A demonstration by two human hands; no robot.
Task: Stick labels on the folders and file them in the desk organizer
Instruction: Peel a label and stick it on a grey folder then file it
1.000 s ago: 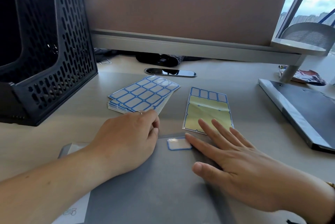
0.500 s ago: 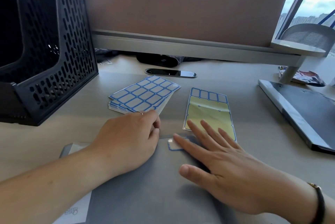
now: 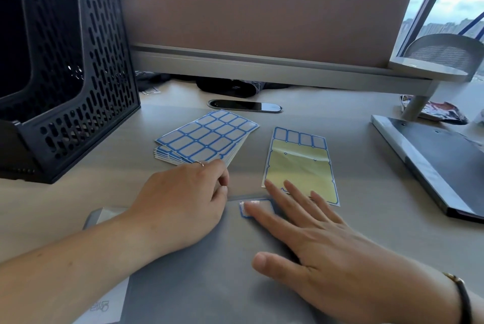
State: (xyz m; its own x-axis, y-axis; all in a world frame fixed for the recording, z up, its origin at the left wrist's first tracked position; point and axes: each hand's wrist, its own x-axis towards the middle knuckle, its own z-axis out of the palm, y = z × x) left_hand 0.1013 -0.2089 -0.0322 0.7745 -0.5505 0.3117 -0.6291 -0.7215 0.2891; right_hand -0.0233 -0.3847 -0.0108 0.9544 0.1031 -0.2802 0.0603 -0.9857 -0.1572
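Note:
A grey translucent folder (image 3: 204,271) lies flat on the desk in front of me. A white label with a blue border (image 3: 259,205) sits near its far edge. My right hand (image 3: 314,239) lies flat with straight fingers, and its index fingertip presses on the label. My left hand (image 3: 183,200) rests on the folder's far left part, fingers curled under. Beyond the hands lie a stack of blue label sheets (image 3: 207,137) and a mostly peeled sheet (image 3: 300,163). A black mesh desk organizer (image 3: 78,93) stands at the left.
Another dark folder (image 3: 432,163) lies at the right on the desk. A black phone (image 3: 246,106) lies behind the label sheets. A low shelf (image 3: 262,74) and a partition run along the back. A crumpled wrapper (image 3: 434,111) sits at the far right.
My right hand slid left along the folder, and its index finger went from beside the label to on top of it. My left hand stayed put.

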